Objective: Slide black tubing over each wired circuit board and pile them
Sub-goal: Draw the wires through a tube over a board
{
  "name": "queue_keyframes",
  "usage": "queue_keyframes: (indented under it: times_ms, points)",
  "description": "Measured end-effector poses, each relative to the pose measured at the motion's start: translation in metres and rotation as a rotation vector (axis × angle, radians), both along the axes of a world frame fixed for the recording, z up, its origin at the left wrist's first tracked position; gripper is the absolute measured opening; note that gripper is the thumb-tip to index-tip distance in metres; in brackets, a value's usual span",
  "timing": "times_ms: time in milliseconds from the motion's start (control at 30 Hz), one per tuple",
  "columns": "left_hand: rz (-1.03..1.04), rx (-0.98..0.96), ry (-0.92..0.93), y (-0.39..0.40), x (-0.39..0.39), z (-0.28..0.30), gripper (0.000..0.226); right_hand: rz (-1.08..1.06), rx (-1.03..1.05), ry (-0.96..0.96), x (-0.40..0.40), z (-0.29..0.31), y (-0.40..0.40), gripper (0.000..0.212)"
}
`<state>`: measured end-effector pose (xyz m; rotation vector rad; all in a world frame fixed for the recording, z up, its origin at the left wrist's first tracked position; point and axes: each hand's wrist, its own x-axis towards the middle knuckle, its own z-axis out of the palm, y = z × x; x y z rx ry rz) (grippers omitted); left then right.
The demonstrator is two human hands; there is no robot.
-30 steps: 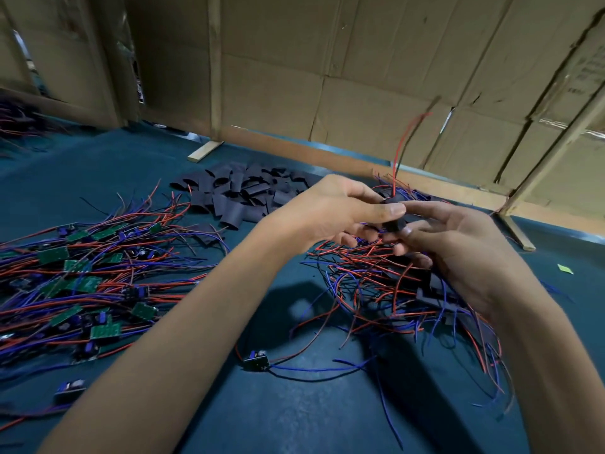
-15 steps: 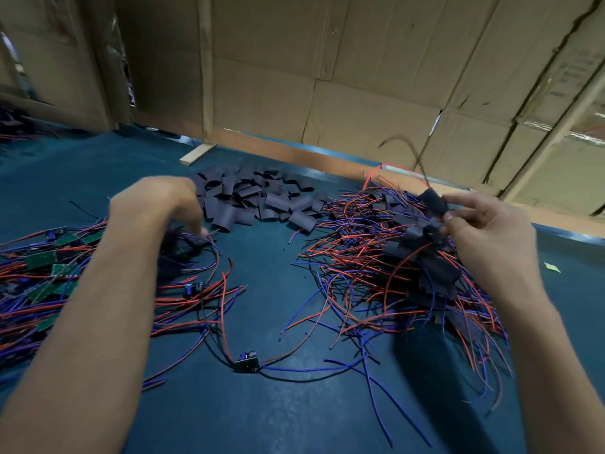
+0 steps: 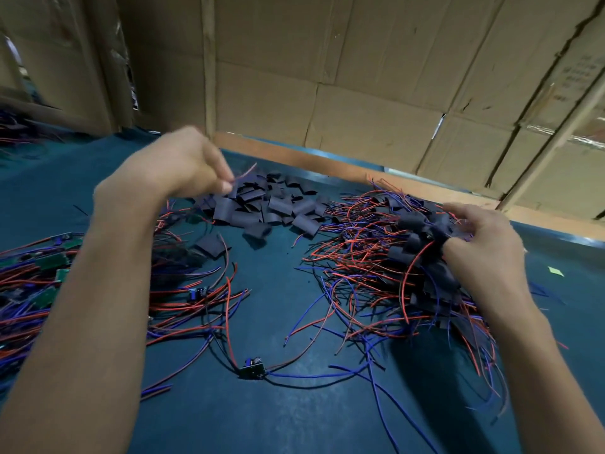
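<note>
- Bare boards (image 3: 54,261), green with red and blue leads, sprawl at the worktop's (image 3: 278,414) left.
- Left hand (image 3: 183,165) pinches thin wires raised above the tubing heap (image 3: 262,208).
- Tubing looks light, soft, flattened; best squeezed open at its end.
- Right hand (image 3: 484,244), fingers curled, grips a sleeved board in the finished pile (image 3: 393,267).

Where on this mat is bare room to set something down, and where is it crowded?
Bare mat lies between the left wire pile and the sleeved pile, in front of the black tubes. More shows near the front edge, past the lone board. Both piles are crowded.
</note>
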<state>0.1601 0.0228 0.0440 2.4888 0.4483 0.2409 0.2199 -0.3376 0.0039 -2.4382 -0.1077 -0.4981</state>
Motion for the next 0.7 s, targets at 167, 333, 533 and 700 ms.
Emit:
queue_keyframes:
  times_ms: [167, 333, 533, 700]
  points:
    - [-0.278, -0.220, -0.455, -0.020, -0.023, 0.030, 0.013, 0.055, 0.125, -0.285, -0.008, 0.004, 0.008, 0.045]
    - [-0.493, -0.418, -0.605, -0.046, -0.037, 0.044, 0.025, 0.312, 0.428, -0.301, -0.028, 0.015, 0.027, 0.021]
    - [-0.680, -0.696, -0.564, -0.078, -0.037, 0.047, 0.023, 0.710, 0.559, -0.037, -0.052, 0.018, 0.046, 0.029]
    - [-0.743, -0.766, -0.518, -0.099, -0.026, 0.037, 0.015, 0.941, 0.735, 0.206, -0.056, 0.014, 0.052, 0.028]
